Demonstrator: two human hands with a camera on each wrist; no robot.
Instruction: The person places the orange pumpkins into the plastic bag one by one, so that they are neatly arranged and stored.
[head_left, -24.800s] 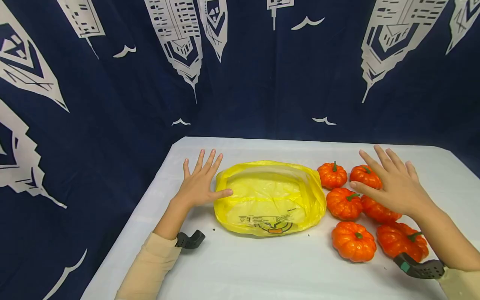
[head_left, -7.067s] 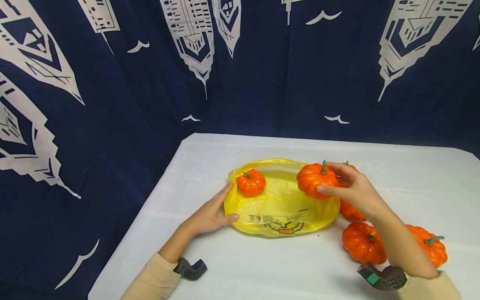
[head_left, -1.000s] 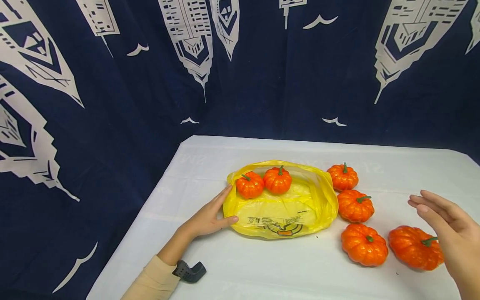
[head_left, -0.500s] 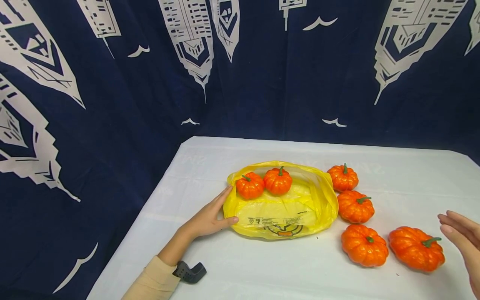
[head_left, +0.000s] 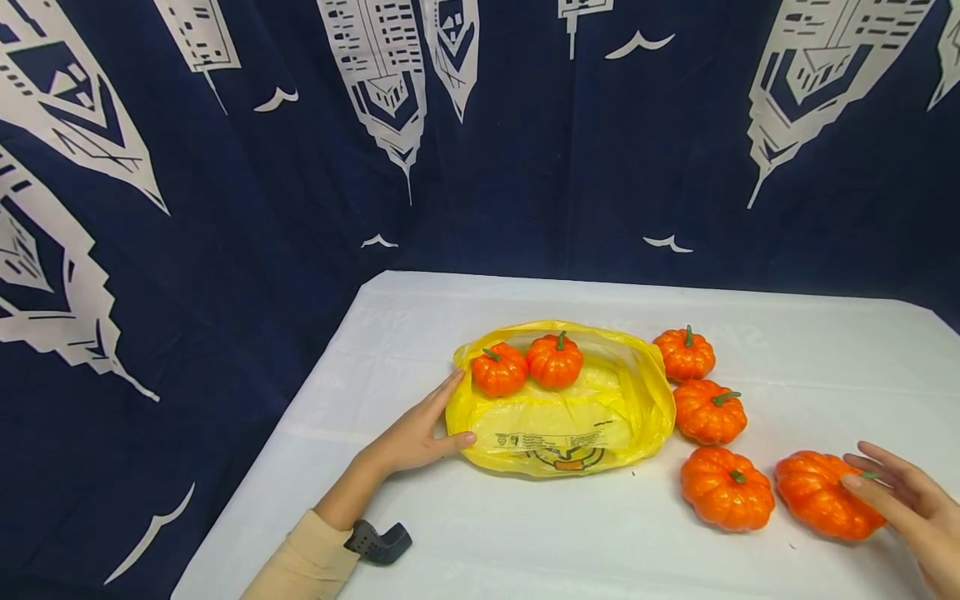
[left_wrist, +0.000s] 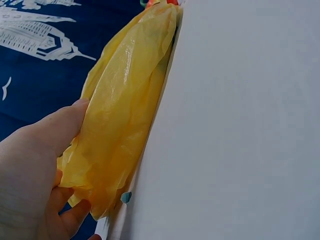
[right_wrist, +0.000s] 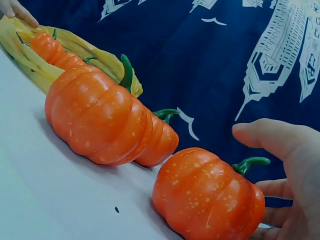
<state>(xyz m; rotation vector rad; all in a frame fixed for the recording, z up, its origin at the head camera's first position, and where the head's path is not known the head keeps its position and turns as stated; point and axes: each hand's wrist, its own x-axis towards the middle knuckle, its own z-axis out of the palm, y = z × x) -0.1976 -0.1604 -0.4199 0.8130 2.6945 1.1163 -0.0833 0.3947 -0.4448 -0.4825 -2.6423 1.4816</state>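
Note:
My left hand (head_left: pixel 408 437) rests against the left side of an upright, gaping yellow plastic bag (head_left: pixel 555 425), fingers straight and thumb spread at its rim. In the left wrist view the thumb lies along the bag's wall (left_wrist: pixel 120 110). Two small orange pumpkins (head_left: pixel 499 370) with green stems sit side by side inside the bag. At the right, my right hand (head_left: pixel 911 508) is spread around the far side of the front-right pumpkin (head_left: pixel 825 496), thumb and fingers apart. The right wrist view shows that pumpkin (right_wrist: pixel 207 195) between the raised thumb and the lower fingers, partly hiding them.
Right of the bag, three more pumpkins stand on the white table: one at the back (head_left: pixel 685 354), a middle pumpkin (head_left: pixel 710 412) close by the bag's edge, and a front pumpkin (head_left: pixel 727 488). A dark blue printed curtain (head_left: pixel 525 167) hangs behind the table.
Two pumpkins have gone from the table into the bag, the second carried by my right hand. Lately that hand drew right, then came back left to the front-right pumpkin. My left hand stays put.

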